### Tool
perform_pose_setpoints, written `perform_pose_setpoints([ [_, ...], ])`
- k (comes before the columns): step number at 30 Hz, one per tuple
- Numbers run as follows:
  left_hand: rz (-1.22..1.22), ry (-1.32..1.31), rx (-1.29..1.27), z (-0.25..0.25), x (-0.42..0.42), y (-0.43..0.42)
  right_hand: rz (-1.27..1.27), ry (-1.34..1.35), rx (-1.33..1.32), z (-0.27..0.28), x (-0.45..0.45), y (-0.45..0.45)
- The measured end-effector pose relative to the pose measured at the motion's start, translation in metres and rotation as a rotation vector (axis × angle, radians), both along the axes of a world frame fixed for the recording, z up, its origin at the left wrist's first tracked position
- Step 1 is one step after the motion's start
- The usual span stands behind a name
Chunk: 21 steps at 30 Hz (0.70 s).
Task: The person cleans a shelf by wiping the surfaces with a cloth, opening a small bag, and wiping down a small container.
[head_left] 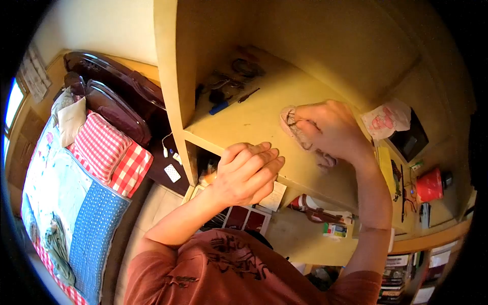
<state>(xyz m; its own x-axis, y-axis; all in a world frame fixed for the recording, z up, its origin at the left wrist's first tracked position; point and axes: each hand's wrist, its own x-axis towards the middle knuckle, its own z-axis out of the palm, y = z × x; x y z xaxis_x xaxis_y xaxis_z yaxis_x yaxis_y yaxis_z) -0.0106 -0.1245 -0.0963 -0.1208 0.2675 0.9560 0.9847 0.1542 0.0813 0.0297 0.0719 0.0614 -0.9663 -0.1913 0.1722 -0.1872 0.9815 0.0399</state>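
On the yellow shelf (254, 119), my right hand (330, 127) is closed around a crumpled, pinkish-grey patterned cloth (290, 122). Part of the cloth shows to the left of the fingers, and another fold hangs out below the hand. My left hand (249, 173) is at the shelf's front edge, palm down, with its fingers curled and close together. Whatever may be under those fingers is hidden. Farther back on the shelf lie a blue pen-like item (219, 108) and a dark tangle of small things (223, 89).
A printed plastic bag (386, 119) and a dark flat panel (409, 137) are at the right, near a red container (430, 185). Below the shelf are a small green-and-white box (335, 230) and books (396, 274). A bed with checked pillows (104, 147) stands left.
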Motion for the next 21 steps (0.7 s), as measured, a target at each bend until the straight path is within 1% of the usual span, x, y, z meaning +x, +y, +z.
perform_pose_setpoints([
  [1,-0.006,-0.005,-0.003,0.000,0.000,0.000,0.026,0.009,-0.095,0.001,-0.001,0.000],
  [2,-0.013,-0.012,-0.004,0.000,0.001,0.000,0.033,0.008,-0.096,0.003,-0.001,-0.003],
  [4,-0.013,-0.018,-0.004,-0.001,0.001,0.000,0.049,0.085,-0.050,0.006,0.001,-0.011],
  [8,-0.012,-0.018,-0.005,-0.001,0.001,0.001,0.059,0.109,0.050,-0.014,-0.012,-0.005],
  [11,-0.013,-0.025,0.005,-0.001,0.001,0.002,0.132,0.071,0.007,-0.016,-0.020,-0.005],
  [13,-0.009,-0.024,0.008,-0.002,0.001,0.002,0.302,0.108,-0.113,-0.023,-0.029,-0.006],
  [17,-0.017,-0.014,0.024,-0.005,0.000,0.004,0.351,0.115,-0.128,-0.029,-0.042,-0.017],
  [19,-0.022,-0.017,0.026,-0.006,-0.001,0.004,0.395,0.132,-0.184,-0.029,-0.045,-0.021],
  [21,-0.019,0.004,0.027,-0.005,-0.002,0.004,0.398,0.101,-0.170,-0.027,-0.046,-0.020],
])
